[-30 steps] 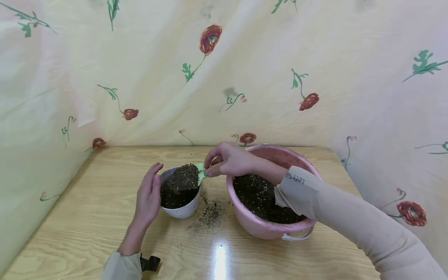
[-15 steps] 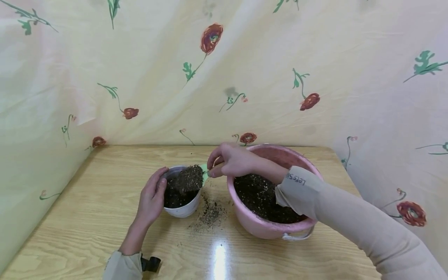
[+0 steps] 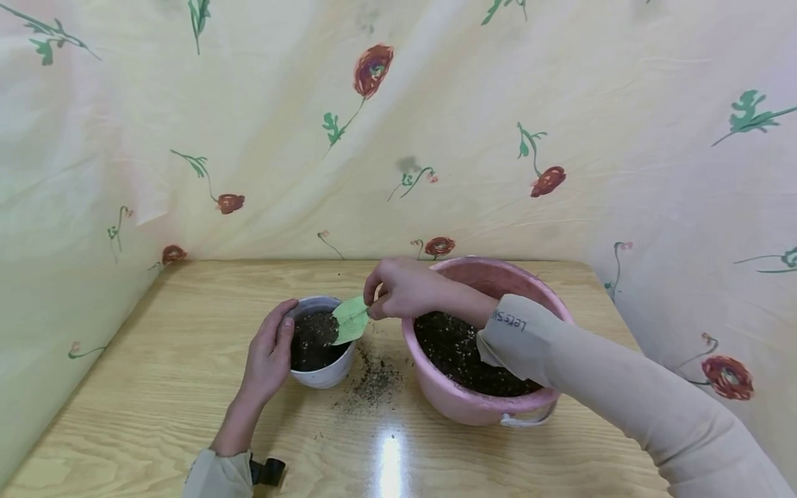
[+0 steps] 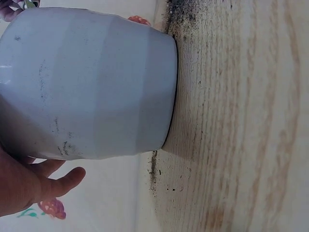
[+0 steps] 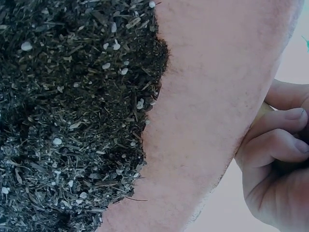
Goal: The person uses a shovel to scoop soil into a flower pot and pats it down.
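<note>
A small white pot [image 3: 322, 377] stands on the table, part-filled with dark potting soil [image 3: 313, 339]. On its left side rests my left hand [image 3: 268, 349], with fingers and thumb at the rim; the left wrist view shows the pot's outer wall [image 4: 96, 82] and some extended fingers [image 4: 67, 181]. My right hand [image 3: 405, 287] pinches the handle of a light green trowel [image 3: 352, 319] over the pot's right rim. The blade is tilted down to the left, mostly bare, its tip at the soil. In the right wrist view, curled fingers [image 5: 270, 150] show beyond the pink tub.
A large pink tub [image 3: 457, 404] of dark soil [image 3: 461, 353] stands right of the pot, under my right forearm. Spilled soil [image 3: 376, 380] lies on the wooden table [image 3: 187, 360] between them. Flowered cloth [image 3: 280, 138] hangs behind and at both sides.
The heaped soil on the trowel has slid into the pot, leaving the green blade showing. My left hand has moved right, up against the pot's rim.
</note>
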`<state>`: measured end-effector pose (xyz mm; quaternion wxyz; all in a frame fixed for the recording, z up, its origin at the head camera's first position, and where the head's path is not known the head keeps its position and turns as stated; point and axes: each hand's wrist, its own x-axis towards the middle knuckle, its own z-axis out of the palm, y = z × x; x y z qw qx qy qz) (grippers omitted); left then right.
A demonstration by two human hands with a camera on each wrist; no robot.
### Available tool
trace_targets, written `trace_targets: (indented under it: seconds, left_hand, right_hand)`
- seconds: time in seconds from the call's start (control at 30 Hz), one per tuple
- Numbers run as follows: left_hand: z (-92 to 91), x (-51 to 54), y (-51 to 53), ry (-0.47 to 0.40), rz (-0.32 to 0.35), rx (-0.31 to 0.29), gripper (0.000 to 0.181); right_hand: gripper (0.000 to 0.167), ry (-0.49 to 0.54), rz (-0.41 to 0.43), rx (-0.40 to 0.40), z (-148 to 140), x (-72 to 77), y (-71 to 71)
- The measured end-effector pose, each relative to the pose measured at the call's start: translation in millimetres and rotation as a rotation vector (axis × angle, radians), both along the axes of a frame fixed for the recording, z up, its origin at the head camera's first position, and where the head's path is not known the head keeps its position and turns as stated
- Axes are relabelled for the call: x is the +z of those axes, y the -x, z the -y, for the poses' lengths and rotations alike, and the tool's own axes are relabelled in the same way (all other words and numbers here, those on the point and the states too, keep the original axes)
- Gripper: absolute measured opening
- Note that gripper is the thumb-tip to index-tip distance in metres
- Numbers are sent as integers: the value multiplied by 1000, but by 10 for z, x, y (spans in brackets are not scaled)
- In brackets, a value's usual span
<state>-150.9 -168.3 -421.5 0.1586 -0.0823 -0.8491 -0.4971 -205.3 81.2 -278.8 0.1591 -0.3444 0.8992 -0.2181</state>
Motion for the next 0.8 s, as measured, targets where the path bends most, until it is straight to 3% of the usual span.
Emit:
trace_targets:
  seconds: [0.27,0.53,0.8]
  left_hand:
    - [-1,-3,9,-8,-5,-9,36]
    - [-9,-20,6,-20,9,2,37]
    - [-6,-13,14,-56,13,-46,42]
  right_hand:
    - [9,-22,-40,-9,6,-2,-36]
    - [19,-32,-133,18,10,-23,-103]
    - [26,-126,-340,82,76,93,-261]
